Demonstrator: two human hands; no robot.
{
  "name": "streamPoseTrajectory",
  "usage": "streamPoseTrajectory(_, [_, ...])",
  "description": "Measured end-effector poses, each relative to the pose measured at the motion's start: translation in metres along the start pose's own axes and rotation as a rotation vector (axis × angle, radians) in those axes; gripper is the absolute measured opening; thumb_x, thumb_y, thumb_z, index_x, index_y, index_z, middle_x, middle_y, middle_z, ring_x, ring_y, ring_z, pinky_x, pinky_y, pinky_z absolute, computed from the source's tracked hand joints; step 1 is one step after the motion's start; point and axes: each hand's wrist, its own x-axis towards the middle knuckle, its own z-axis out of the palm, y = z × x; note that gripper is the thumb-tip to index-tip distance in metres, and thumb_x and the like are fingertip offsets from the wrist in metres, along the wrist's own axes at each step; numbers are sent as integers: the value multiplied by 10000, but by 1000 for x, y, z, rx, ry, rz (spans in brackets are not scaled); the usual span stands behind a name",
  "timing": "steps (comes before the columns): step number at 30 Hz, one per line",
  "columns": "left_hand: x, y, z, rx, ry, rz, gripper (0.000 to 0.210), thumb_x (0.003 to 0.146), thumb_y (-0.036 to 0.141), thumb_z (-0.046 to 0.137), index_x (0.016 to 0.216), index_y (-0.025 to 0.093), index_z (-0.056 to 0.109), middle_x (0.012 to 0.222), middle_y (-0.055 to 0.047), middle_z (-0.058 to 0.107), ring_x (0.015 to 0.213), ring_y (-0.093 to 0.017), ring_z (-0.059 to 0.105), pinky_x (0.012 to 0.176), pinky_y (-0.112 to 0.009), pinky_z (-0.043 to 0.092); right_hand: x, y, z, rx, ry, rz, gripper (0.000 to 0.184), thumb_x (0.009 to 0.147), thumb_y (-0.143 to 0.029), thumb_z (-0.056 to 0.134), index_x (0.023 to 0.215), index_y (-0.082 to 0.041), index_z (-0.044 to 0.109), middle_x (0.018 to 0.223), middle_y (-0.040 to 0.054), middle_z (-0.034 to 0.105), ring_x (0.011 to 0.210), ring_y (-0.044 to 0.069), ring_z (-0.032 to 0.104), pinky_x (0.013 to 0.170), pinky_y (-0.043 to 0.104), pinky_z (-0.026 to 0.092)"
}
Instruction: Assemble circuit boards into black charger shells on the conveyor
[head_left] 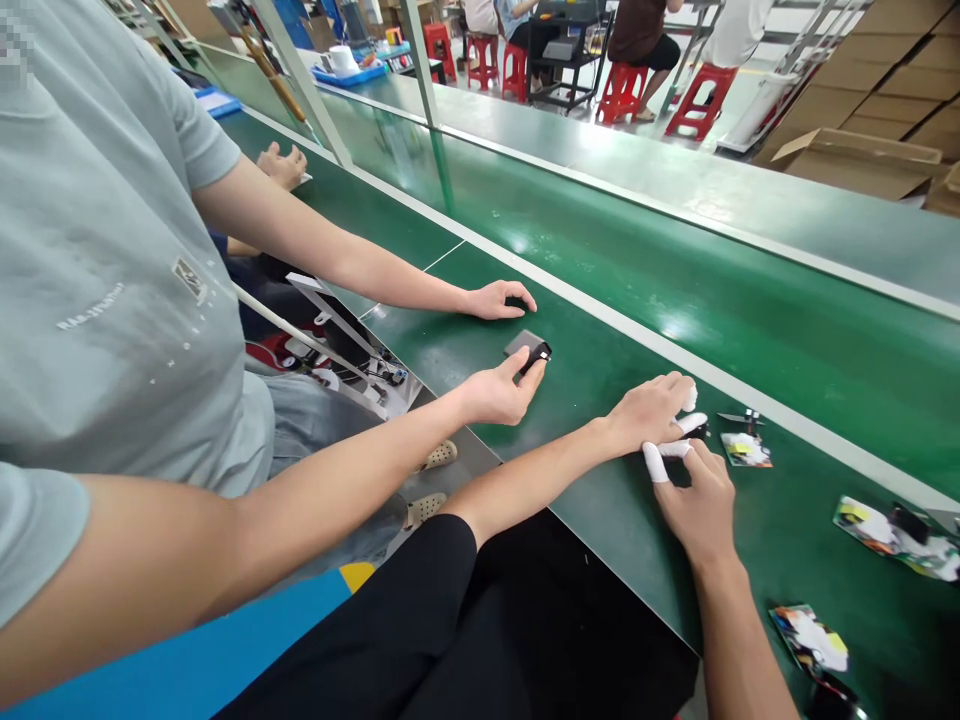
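Note:
My left hand (651,412) and my right hand (696,498) come together over the green work surface, with white finger cots on several fingers. A small black part (699,431) shows at the fingertips of my left hand, which is closed around it; its far side is hidden. My right hand is bent beside it, thumb and forefinger close together, and what lies between them cannot be made out. Just beyond my hands lies a small circuit board (746,449) with white filler on it, with a dark metallic piece (742,417) beside it.
Further circuit boards lie at the right (896,535) and near right (814,638). A co-worker in a grey shirt (142,250) stands at the left, one hand holding a black device (536,354). A white rail (600,320) runs along the green belt (675,290).

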Motion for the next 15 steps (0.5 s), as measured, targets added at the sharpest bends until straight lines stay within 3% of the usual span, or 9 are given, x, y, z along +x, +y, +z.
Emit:
streamPoseTrajectory(3, [1,-4,-1,-35,-12,111,169,1008,123,601,1176,137,589,1235,-127,697,1125,-234,642,941,-368,532,1,-1,-1,1,-13,21,231,1072,-384,671,885,-257,623,836,14,643,779,227,596,802,381,460])
streamPoseTrajectory(7, [2,-6,2,61,-25,103,124,1024,110,547,1091,165,636,1158,-88,725,1162,-268,652,975,-385,529,-2,1,0,8,-42,25,218,1078,-385,656,900,-261,632,861,28,652,821,237,603,815,387,472])
streamPoseTrajectory(9, [4,-7,2,101,-56,120,77,1018,170,604,965,201,651,1053,-68,744,1084,-263,677,939,-380,539,-4,2,2,9,-41,18,210,1077,-374,661,903,-259,637,876,28,658,825,234,594,817,383,475])
streamPoseTrajectory(12, [4,-7,1,104,-76,132,165,1000,210,634,836,222,630,952,-63,741,984,-255,686,925,-393,539,-5,3,2,-10,-42,22,219,1078,-372,667,893,-256,643,875,26,653,833,233,583,831,383,477])
streamPoseTrajectory(15, [2,-7,-3,68,-49,92,150,996,150,550,914,224,650,1051,-78,737,1043,-261,675,978,-406,526,-3,2,-3,-24,-13,63,242,1093,-387,648,891,-253,653,882,32,653,857,238,600,858,396,479])
